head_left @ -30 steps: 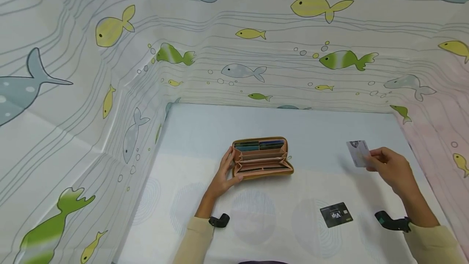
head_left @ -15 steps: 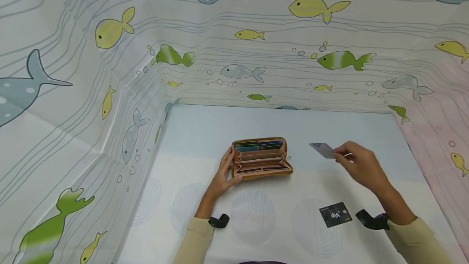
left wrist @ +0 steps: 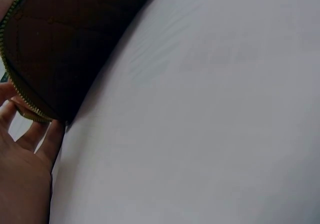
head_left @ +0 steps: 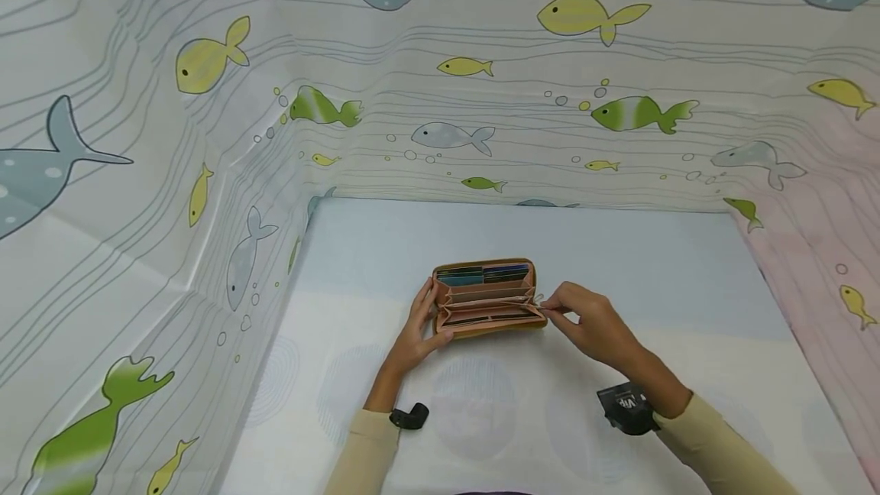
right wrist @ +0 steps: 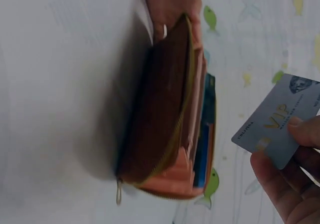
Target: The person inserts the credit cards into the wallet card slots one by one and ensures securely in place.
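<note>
An unzipped zip-around wallet (head_left: 490, 298) stands on the table, its pink-tan compartments spread and several cards in the upper slots. My left hand (head_left: 416, 328) grips its left end, thumb at the front corner and fingers behind; the left wrist view shows the wallet's dark quilted outside (left wrist: 75, 39). With thumb and fingers my right hand (head_left: 593, 321) pinches a silver VIP card (right wrist: 277, 119) beside the wallet's right end. From the head that card looks nearly edge-on and is hard to make out; in the right wrist view it is apart from the wallet.
A black VIP card (head_left: 614, 394) lies on the white table (head_left: 385, 243), partly hidden by the right wrist's camera (head_left: 631, 420). A fish-patterned sheet (head_left: 454, 98) rises behind the table and along its sides. From the wallet's end hangs a zip pull (right wrist: 119, 191).
My right hand has carried the silver card leftwards from the table's right side to the wallet's right end. My left hand and the wallet have stayed put.
</note>
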`<state>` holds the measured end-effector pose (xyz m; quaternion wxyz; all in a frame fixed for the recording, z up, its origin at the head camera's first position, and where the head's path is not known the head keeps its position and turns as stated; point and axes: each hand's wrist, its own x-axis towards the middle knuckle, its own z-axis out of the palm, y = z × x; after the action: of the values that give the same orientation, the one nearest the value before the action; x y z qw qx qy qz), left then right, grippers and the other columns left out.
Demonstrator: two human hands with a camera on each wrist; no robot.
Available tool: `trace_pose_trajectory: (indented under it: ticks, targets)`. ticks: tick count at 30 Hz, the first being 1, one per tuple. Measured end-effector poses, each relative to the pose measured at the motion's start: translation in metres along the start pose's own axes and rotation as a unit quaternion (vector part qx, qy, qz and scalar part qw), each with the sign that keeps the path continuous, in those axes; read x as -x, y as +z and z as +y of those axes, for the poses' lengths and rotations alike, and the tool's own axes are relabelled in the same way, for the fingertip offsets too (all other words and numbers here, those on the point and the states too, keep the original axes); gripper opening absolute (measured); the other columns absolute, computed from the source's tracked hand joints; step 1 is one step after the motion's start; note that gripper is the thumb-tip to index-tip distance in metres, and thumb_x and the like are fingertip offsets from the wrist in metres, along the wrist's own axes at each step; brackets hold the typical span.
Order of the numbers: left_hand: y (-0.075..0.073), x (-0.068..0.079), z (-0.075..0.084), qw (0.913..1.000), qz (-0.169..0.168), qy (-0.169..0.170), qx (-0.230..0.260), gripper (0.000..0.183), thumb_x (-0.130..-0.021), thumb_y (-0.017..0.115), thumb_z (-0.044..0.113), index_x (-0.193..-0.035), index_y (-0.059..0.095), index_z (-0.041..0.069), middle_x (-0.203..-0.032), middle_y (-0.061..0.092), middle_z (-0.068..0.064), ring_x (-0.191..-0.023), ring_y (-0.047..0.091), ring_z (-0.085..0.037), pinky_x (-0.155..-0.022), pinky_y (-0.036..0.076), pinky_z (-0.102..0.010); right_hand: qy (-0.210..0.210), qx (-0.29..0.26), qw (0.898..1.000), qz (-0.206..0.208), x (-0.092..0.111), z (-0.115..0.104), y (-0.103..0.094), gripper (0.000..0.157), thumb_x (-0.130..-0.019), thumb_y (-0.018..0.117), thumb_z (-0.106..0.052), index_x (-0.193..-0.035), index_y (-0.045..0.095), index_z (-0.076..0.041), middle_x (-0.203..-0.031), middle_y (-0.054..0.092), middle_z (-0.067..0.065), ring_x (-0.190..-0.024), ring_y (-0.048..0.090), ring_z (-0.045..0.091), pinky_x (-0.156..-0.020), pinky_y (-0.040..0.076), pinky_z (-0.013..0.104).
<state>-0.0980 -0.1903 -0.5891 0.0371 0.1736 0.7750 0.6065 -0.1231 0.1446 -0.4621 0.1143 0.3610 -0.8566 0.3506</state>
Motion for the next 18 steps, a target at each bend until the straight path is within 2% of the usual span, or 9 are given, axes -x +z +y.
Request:
trace_pose_trajectory:
  ticks: [3, 6, 11, 14, 17, 18]
  targets:
    - [-0.003, 0.001, 0.016, 0.9999, -0.007, 0.005, 0.006, 0.088, -0.091, 0.065, -0.002, -0.159, 0.009, -0.002, -0.166, -0.007, -0.024, -0.152, 0.006, -0.047, -0.113, 0.026, -0.069, -0.030, -0.009, 1.000, -0.002, -0.002, -0.005, 0.013, 0.028, -0.074, 0.082, 0.009, -0.092, 0.070, -0.010, -0.088, 0.066, -0.004, -0.079, 0.064, 0.006, -0.065, 0.055, 0.019]
    - [-0.006, 0.001, 0.027, 0.9999, -0.014, 0.006, 0.002, 0.087, -0.091, 0.065, -0.001, -0.158, 0.009, -0.007, -0.165, -0.006, -0.029, -0.151, 0.007, -0.049, -0.111, 0.028, -0.070, -0.051, -0.009, 0.999, -0.006, -0.004, -0.010, 0.023, 0.028, -0.073, 0.082, 0.008, -0.093, 0.071, -0.009, -0.091, 0.066, -0.002, -0.080, 0.062, 0.006, -0.064, 0.052, 0.017]
    - [-0.006, 0.000, 0.028, 0.9999, -0.013, 0.006, 0.002, 0.086, -0.091, 0.065, -0.002, -0.157, 0.010, -0.008, -0.164, -0.006, -0.030, -0.151, 0.008, -0.049, -0.110, 0.028, -0.070, -0.077, -0.002, 0.997, -0.015, -0.006, -0.018, 0.040, 0.026, -0.074, 0.083, 0.004, -0.092, 0.072, -0.010, -0.093, 0.065, -0.001, -0.085, 0.063, 0.010, -0.072, 0.056, 0.022]
    - [-0.006, 0.000, 0.027, 0.9999, -0.012, 0.008, 0.006, 0.086, -0.091, 0.065, -0.002, -0.157, 0.010, -0.007, -0.164, -0.006, -0.030, -0.151, 0.007, -0.050, -0.110, 0.028, -0.070, -0.096, -0.006, 0.995, -0.021, -0.008, -0.020, 0.049, 0.018, -0.080, 0.081, 0.000, -0.091, 0.072, -0.011, -0.091, 0.064, -0.002, -0.083, 0.060, 0.008, -0.071, 0.053, 0.019]
    - [-0.006, 0.000, 0.027, 0.9999, -0.013, 0.008, 0.008, 0.086, -0.091, 0.064, -0.002, -0.158, 0.010, -0.007, -0.164, -0.007, -0.030, -0.151, 0.006, -0.049, -0.111, 0.028, -0.070, -0.120, -0.015, 0.992, -0.022, -0.009, -0.021, 0.057, 0.003, -0.092, 0.072, -0.009, -0.092, 0.072, -0.012, -0.090, 0.063, -0.002, -0.078, 0.054, 0.006, -0.066, 0.047, 0.017]
    - [-0.006, 0.000, 0.027, 0.9999, -0.013, 0.007, 0.007, 0.086, -0.091, 0.064, -0.002, -0.158, 0.010, -0.007, -0.164, -0.006, -0.030, -0.152, 0.006, -0.048, -0.112, 0.027, -0.069, -0.129, -0.016, 0.991, -0.019, -0.010, -0.021, 0.060, 0.006, -0.096, 0.068, -0.013, -0.093, 0.073, -0.012, -0.090, 0.064, -0.002, -0.078, 0.054, 0.006, -0.066, 0.046, 0.018]
